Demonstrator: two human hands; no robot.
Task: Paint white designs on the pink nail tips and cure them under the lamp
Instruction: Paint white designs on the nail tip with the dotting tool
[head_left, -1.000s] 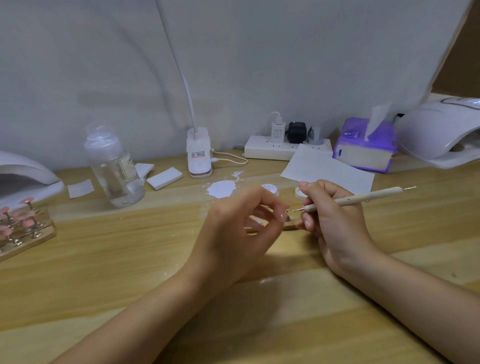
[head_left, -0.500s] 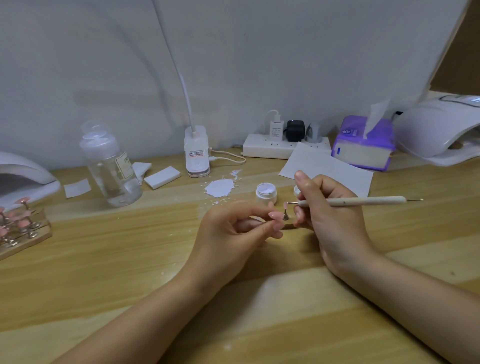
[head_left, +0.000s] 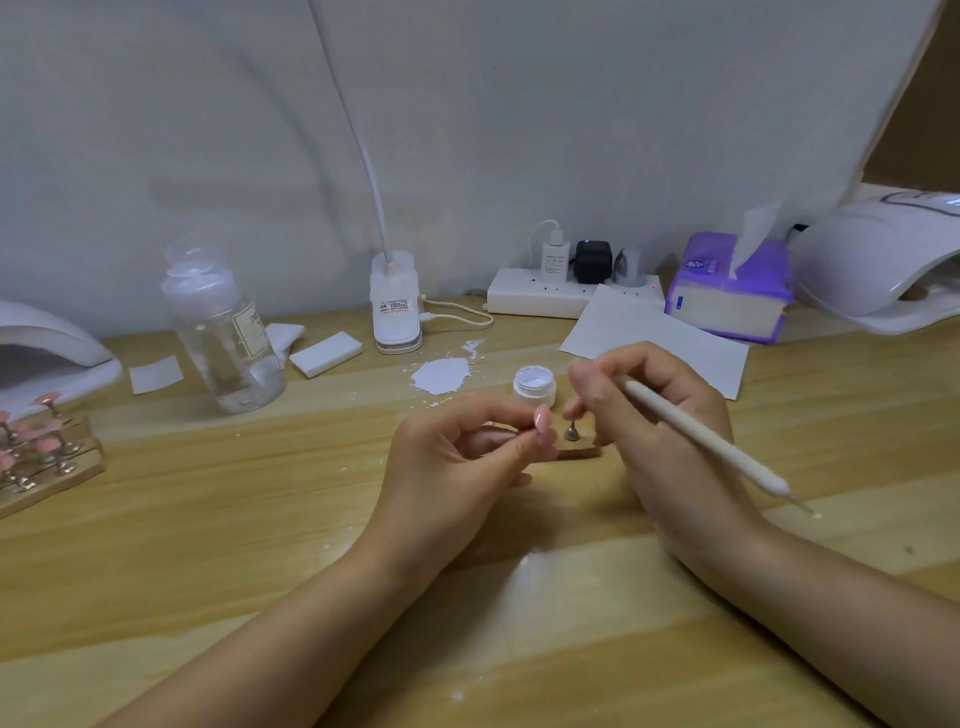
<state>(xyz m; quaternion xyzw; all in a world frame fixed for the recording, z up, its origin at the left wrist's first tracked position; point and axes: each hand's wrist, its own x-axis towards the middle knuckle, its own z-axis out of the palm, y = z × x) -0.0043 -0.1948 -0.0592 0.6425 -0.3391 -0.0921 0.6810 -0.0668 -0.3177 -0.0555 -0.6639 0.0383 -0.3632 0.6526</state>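
Working over a pale wooden tabletop (head_left: 208, 545), the person has both hands drawn together at centre. The left hand (head_left: 457, 467) is curled, thumb and forefinger pinching a small pink nail tip (head_left: 543, 417) that shows at the fingertips, its long axis roughly upright and tilted slightly right. The right hand (head_left: 660, 431) grips a slim white dotting pen (head_left: 701, 436) in a writing hold; the shaft runs from the fingers down and to the right, its rear metal point hanging over the table, while the working end is hidden behind the fingers. Between the two hands stands a small metal cone-shaped nail stand (head_left: 571, 431), apart from the pinched tip and just beside the right fingertips; whether those fingers touch its stem cannot be told. A small open white gel pot (head_left: 534, 383) sits just behind the hands, and a splash of white residue (head_left: 441, 375) lies left of it. A wooden rack of pink nail tips on stands (head_left: 41, 452) sits at the far left edge beside a white curing lamp (head_left: 47, 353); a second white curing lamp (head_left: 883, 260) stands at the far right, nearer the right hand. Judged from this, the pinched tip lies directly left of the pen hand, so the pen's working end would have to travel leftward across the stand to reach it.
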